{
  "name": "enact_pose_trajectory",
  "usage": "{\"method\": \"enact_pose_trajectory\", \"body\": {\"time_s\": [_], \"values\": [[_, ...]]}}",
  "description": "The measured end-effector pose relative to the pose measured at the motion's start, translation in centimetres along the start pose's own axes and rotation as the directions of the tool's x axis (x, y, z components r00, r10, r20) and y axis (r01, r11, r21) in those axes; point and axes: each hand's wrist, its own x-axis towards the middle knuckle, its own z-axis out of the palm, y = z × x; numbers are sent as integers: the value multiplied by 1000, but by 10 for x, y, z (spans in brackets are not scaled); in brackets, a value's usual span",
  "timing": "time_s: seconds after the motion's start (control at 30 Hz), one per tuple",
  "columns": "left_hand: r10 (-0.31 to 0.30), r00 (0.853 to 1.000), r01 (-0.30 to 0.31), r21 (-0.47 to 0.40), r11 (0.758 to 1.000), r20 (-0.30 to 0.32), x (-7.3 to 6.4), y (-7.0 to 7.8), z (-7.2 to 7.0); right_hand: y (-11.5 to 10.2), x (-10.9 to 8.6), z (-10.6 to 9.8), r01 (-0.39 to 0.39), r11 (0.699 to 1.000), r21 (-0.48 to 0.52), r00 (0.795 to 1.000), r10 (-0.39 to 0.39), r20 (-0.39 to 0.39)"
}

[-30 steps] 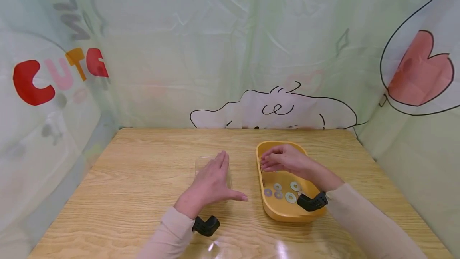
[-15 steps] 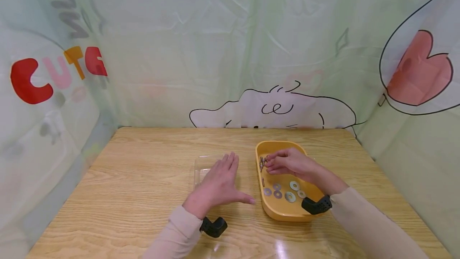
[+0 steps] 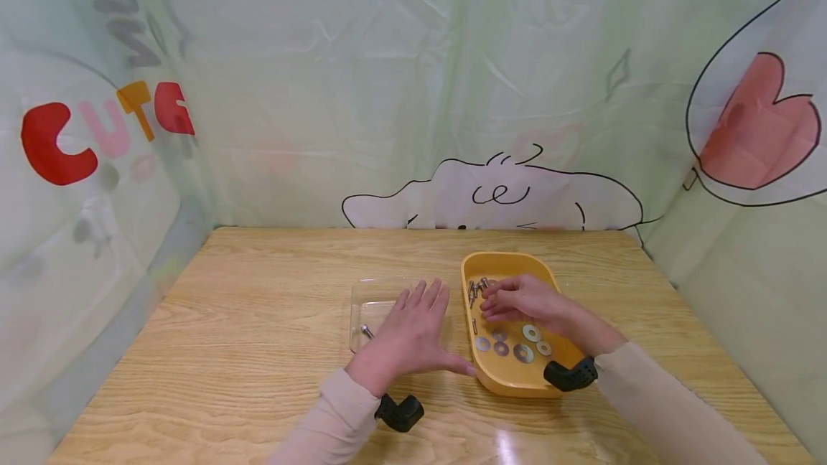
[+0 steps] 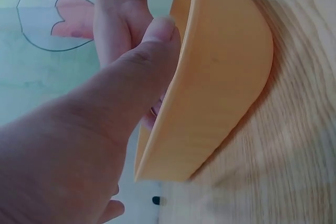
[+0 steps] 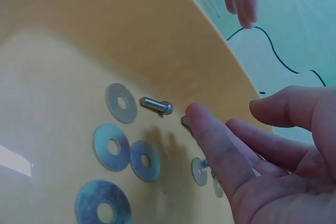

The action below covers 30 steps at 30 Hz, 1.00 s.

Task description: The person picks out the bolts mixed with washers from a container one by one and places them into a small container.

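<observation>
My right hand (image 3: 530, 305) hovers inside the orange tray (image 3: 517, 387), its fingers loosely bent. In the right wrist view thumb and index finger stand apart, and I see nothing between them. Below it lie several flat washers (image 5: 111, 147) and a socket-head bolt (image 5: 156, 105) near the tray wall. More bolts (image 3: 473, 293) are bunched at the tray's far left side. My left hand (image 3: 413, 336) is spread over a clear plastic box (image 3: 354, 311), its thumb at the tray's near left rim; whether it touches is unclear. One bolt (image 3: 367, 331) shows in the box, partly hidden by that hand.
Both containers stand side by side on a wood-grain table (image 3: 258, 307). Behind and at both sides hangs a pale printed curtain (image 3: 291, 92). A black camera mount sits on each wrist.
The left hand has moved right toward the tray, uncovering a bolt in the clear box. The right hand has drawn slightly right and nearer, away from the bunched bolts.
</observation>
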Motion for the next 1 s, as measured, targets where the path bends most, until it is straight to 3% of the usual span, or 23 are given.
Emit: {"method": "enact_pose_trajectory", "body": {"time_s": [0.3,0.77,1.0], "values": [[23,1000,-22,45,999,-16,5,11,9,8,0,1,1,1000,-9,998,0,65],[48,999,-45,129,991,-23,8,23,23,11,2,8,-12,999,-34,995,15,97],[56,998,-54,105,993,-12,9,26,24,13,5,10,-18,1000,10,994,17,111]]}}
